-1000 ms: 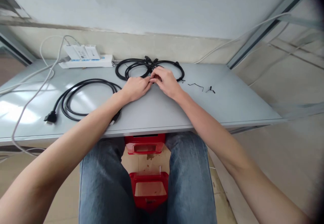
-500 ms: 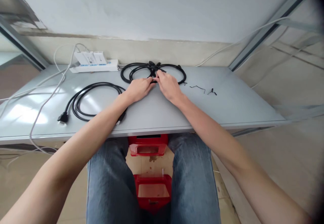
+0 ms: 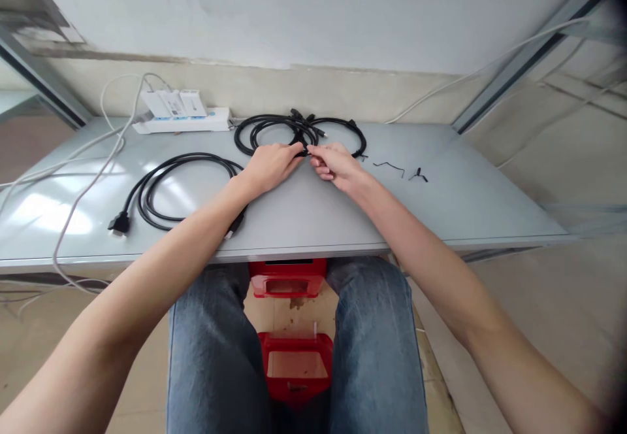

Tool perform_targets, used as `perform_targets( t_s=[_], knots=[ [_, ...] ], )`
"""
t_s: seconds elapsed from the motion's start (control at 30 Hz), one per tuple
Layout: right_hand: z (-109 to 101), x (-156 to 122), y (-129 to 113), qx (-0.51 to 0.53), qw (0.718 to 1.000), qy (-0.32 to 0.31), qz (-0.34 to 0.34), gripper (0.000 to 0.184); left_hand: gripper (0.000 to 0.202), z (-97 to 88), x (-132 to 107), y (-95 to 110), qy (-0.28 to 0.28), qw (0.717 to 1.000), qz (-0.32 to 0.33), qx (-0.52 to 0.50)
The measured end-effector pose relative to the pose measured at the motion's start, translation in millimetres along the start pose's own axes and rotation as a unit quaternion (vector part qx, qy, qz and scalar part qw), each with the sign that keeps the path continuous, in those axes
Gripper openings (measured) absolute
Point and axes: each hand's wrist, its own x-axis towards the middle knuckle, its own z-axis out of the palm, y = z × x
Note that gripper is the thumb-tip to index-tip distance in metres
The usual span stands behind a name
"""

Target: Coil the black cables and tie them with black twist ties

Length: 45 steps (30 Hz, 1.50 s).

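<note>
One broad white wall [image 3: 313,16] rises behind a long, smooth grey desk [image 3: 318,225] bearing overlapping round black cable coils [image 3: 309,129]. Left of these coils and nearer lies another looped black cable [image 3: 196,155]; left and slightly back, a white plastic power strip [image 3: 206,120]. At the coils' near edge, the left hand [image 3: 272,163] touches them; the right hand [image 3: 337,163] is curled. Whether either grasps anything I cannot tell. Right of the coils lie thin black ties [image 3: 420,174].

passable: table [image 3: 304,218] front-centre, right end | blocked: rear cable coils [image 3: 300,136], left cable loop [image 3: 193,156], power strip [image 3: 183,123]
</note>
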Motion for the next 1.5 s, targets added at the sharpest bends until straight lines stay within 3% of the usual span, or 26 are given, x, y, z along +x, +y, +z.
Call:
perform_targets(
  t_s=[0.1,0.17,0.3,0.4,0.63,1.0,1.27,1.5],
  knots=[
    [-3.5,1.7,2.1,-0.049,0.998,-0.016,-0.027,0.034,0.043,1.6,0.3,-0.7,-0.004,1.0,-0.005,-0.01],
    [-5.5,6.4,8.2,-0.148,0.982,0.009,-0.113,0.028,0.045,3.2,0.5,-2.0,-0.006,1.0,-0.007,-0.013],
    [-11.8,17.8,21.3,-0.332,0.887,0.039,-0.318,0.014,0.048,3.8,0.4,-4.6,-0.009,1.0,-0.009,-0.018],
    [-20.4,24.0,25.3,-0.391,0.84,0.009,-0.375,0.012,0.049,1.6,-0.4,-5.2,-0.014,1.0,-0.007,-0.015],
    [-28.4,25.6,22.2,-0.432,0.815,-0.022,-0.386,0.012,0.048,2.5,-0.9,-8.8,-0.006,1.0,0.015,-0.011],
    [-9.9,2.2,19.1,-0.561,0.751,0.044,-0.347,0.027,0.047,1.6,-0.5,-8.8,0.0,1.0,0.025,-0.012],
    [-13.1,2.3,19.2,-0.565,0.756,0.024,-0.33,0.025,0.051,2.8,0.3,-11.8,-0.007,0.999,0.024,-0.045],
    [-21.5,11.0,25.2,-0.524,0.786,0.044,-0.325,0.022,0.052,-0.3,0.8,-19.1,-0.007,0.996,0.04,-0.079]
  ],
)
